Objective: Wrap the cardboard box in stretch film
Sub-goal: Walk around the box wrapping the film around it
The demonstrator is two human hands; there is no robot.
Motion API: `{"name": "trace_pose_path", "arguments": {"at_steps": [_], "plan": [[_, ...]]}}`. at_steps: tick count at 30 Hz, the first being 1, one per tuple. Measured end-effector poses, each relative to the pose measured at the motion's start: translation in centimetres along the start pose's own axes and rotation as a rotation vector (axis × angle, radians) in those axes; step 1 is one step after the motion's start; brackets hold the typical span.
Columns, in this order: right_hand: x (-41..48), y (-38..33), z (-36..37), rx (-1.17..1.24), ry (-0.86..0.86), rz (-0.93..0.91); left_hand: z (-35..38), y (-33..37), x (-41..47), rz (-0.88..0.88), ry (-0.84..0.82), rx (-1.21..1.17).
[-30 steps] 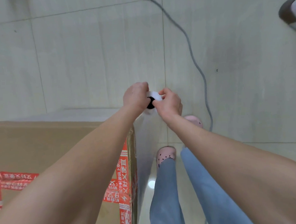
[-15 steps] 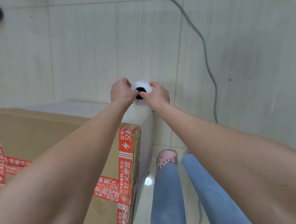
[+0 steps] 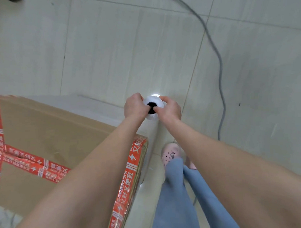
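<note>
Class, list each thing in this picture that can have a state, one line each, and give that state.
Brown cardboard box with red printed tape: closed, taped shut, clear film against its sides.
White roll of stretch film: upright, held at its top end, film drawn out to the box.
Left hand: grips the roll's top rim, thumb at the dark core.
Right hand: grips the opposite rim, thumb at the core.
Grey cable: lies slack on the tiled floor.

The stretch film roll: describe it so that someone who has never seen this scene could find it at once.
Find the big cardboard box with red tape at lower left. Just beyond its far right corner, the left hand and right hand grip the stretch film roll between them. It alone is white with a black hollow centre.
</note>
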State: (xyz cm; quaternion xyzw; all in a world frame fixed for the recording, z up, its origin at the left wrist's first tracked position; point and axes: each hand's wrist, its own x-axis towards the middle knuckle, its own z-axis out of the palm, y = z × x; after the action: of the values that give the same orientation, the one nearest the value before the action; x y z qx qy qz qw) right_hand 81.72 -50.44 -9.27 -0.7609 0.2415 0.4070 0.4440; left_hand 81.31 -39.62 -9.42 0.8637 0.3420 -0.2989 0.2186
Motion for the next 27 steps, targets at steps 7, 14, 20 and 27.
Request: {"name": "trace_pose_path", "arguments": {"at_steps": [7,14,20,27], "plan": [[1.0,-0.8,-1.2,-0.161,-0.05,-0.04,-0.3,0.7,0.2,0.215,-0.037,0.198],[2.1,-3.1,-0.8,-0.339,-0.041,-0.128,-2.1,0.9,1.4,0.138,-0.02,0.14],[2.4,-5.2,0.4,-0.177,0.01,-0.114,-3.0,-0.6,2.5,-0.13,-0.048,-0.182],[2.6,-5.6,1.5,-0.161,0.001,-0.073,-4.4,0.5,4.8,0.218,-0.008,0.166]]}}
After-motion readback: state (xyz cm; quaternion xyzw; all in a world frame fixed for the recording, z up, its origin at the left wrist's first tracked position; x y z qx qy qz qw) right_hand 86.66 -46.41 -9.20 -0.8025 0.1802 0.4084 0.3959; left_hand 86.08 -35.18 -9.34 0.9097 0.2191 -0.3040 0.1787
